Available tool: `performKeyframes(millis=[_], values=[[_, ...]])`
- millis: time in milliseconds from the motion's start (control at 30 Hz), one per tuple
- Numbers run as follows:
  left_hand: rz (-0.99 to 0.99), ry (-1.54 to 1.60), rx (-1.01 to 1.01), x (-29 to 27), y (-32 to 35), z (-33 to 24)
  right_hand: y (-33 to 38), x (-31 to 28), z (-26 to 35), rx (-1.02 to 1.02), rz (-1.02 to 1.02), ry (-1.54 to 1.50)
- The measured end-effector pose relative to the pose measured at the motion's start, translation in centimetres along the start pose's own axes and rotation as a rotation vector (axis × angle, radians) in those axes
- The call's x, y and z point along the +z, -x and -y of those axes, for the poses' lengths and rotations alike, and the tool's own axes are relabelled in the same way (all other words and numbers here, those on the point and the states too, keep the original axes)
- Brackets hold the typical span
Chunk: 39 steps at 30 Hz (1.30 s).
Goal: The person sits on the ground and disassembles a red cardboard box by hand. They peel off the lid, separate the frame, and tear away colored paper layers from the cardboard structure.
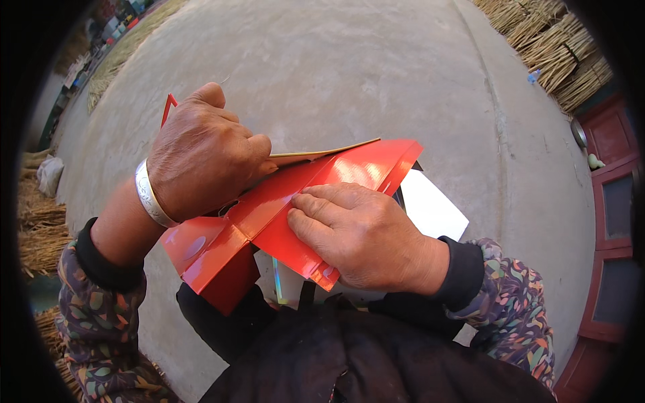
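A glossy red cardboard box [269, 208], partly folded with creases and flaps, lies tilted across my lap. My left hand [208, 144], with a silver bangle at its wrist, is curled closed on the box's far left part, beside a raised flap with a brown edge. What its fingertips grip is mostly hidden. My right hand [366, 235] holds the near right panel, fingers together on the red face; its thumb is out of sight. Beneath the box, a white panel [433, 205] sticks out on the right, and a shiny iridescent strip [279, 281] shows below.
Concrete ground [376, 74] spreads around me. Bundled dry stalks [547, 47] are stacked at the far right, with more straw bundles [40, 221] at the left. A whitish bag [50, 176] lies by the left bundles. Red door panels [615, 228] line the right.
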<state>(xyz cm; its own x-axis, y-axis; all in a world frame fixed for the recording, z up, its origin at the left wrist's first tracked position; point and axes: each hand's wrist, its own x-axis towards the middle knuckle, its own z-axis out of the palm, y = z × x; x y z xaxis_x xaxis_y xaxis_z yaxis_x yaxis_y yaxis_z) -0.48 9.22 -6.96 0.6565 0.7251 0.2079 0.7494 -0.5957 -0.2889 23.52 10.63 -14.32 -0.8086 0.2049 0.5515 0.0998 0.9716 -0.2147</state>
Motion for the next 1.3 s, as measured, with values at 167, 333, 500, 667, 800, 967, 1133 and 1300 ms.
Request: performKeyframes(millis=[167, 333, 500, 667, 800, 967, 1133, 1300], values=[[-0.022, 0.047, 0.022, 0.9, -0.3, -1.8, 0.3, -3.1, -1.8, 0.100, 0.352, -0.243], [0.003, -0.001, 0.004, 0.7, 1.9, -0.4, -4.3, -1.4, -3.9, 0.036, 0.544, -0.395], [0.142, -0.057, -0.091, -0.6, 3.8, 1.0, -5.8, 2.5, -1.6, -0.009, 0.108, -0.295], [0.307, -0.229, -0.151, 0.4, 2.8, 1.1, -6.7, 6.5, -0.2, -0.056, -0.131, -0.063], [0.477, -0.182, -0.301, 1.1, 2.2, 0.3, -7.4, 7.3, 1.2, -0.100, -0.127, -0.095], [0.601, -0.232, -0.341, 1.0, 2.9, 0.1, -8.2, 7.6, 2.7, -0.132, -0.212, -0.092], [0.540, -0.247, -0.263, 1.2, 3.6, 0.5, -8.1, 8.6, 3.4, -0.117, -0.243, -0.104], [0.506, -0.246, -0.161, 1.5, 4.2, 2.5, -8.5, 9.3, 3.8, -0.119, -0.251, -0.060]])
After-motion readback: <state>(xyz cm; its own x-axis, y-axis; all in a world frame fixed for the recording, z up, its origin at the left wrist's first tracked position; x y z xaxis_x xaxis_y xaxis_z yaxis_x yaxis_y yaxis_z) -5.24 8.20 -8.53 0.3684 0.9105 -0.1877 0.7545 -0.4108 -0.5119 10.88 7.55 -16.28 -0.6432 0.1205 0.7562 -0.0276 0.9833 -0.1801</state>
